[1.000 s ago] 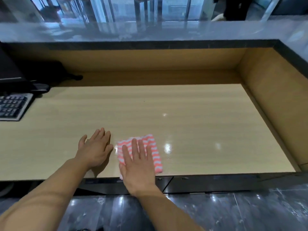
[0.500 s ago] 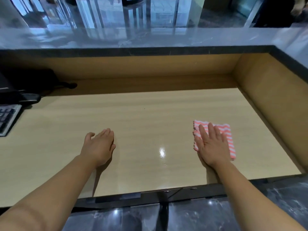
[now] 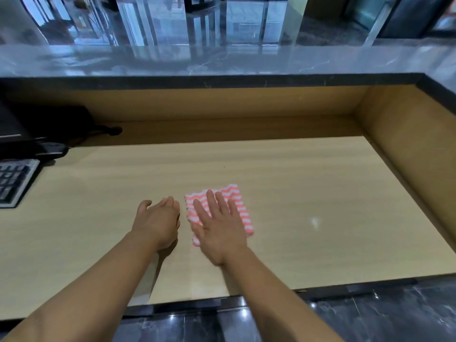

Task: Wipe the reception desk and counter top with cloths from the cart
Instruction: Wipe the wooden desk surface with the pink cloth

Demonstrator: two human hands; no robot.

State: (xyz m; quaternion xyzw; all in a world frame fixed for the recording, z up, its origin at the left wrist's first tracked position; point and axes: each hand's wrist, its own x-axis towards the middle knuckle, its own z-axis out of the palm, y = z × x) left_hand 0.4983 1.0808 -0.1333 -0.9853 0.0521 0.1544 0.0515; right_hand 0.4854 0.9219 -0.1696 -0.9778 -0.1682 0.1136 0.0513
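A folded pink-and-white striped cloth (image 3: 238,202) lies flat on the light wooden desk (image 3: 283,183), near its middle. My right hand (image 3: 219,228) presses on the cloth with straight, spread fingers and covers its near left part. My left hand (image 3: 158,223) rests on the bare desk just left of the cloth, fingers together and relaxed, holding nothing. Above the desk's back wall runs the glossy grey marble counter top (image 3: 222,61).
A keyboard (image 3: 14,181) lies at the left edge, with a black device (image 3: 47,149) and cables behind it. Wooden side wall (image 3: 407,154) closes the desk on the right. Dark marble floor (image 3: 370,314) shows below the front edge.
My right hand slid the cloth from beside the left hand out to the right, then back left to beside it. The left hand stayed on the desk.
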